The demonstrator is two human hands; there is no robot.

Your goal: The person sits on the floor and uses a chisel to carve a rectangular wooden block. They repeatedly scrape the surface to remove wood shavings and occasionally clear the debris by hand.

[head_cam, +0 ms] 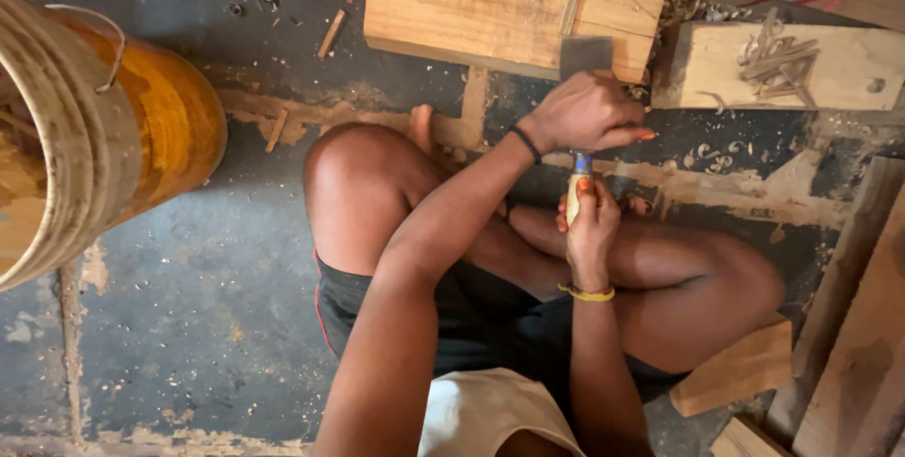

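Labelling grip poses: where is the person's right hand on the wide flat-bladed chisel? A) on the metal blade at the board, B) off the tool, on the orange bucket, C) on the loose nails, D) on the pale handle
D: the right hand wraps the pale handle of the wide flat-bladed chisel, while the left hand presses above it, near the blade at the pale wooden board.
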